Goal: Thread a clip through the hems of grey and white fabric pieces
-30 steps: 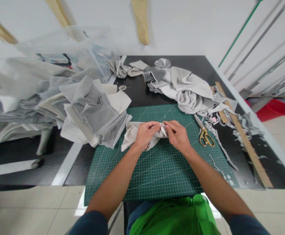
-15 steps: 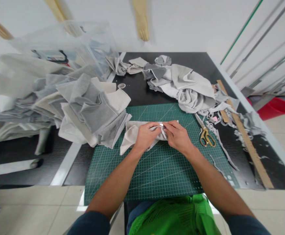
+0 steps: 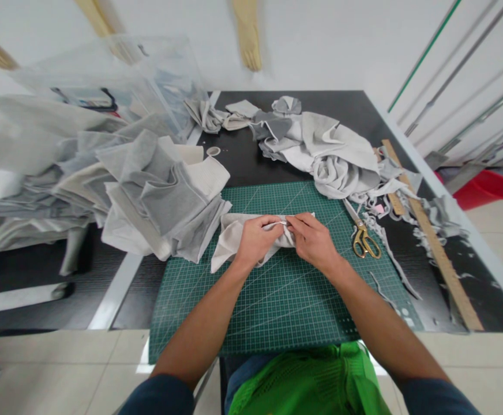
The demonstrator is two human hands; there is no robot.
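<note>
A light grey piece of fabric (image 3: 228, 241) lies bunched on the green cutting mat (image 3: 286, 305). My left hand (image 3: 258, 235) is closed, pinching the fabric's upper edge between thumb and fingers. Close beside it, my right hand (image 3: 312, 235) pinches the same fabric, its fingertips almost meeting those of the left. A small pale or shiny bit shows between the fingertips; what it is I cannot make out. Gold-handled scissors (image 3: 361, 233) rest on the mat to the right of my right hand.
Grey and beige fabric pieces (image 3: 173, 193) are heaped at the left, before a clear plastic bin (image 3: 165, 86). More crumpled fabric (image 3: 342, 144) sits at the back right. A wooden ruler (image 3: 442, 259) and fabric scraps line the right side. A red bucket (image 3: 485, 189) stands beyond the table.
The shiny bit between my fingertips shows less now, and the fingers have shifted very slightly. Both hands keep their grip on the fabric in the same place.
</note>
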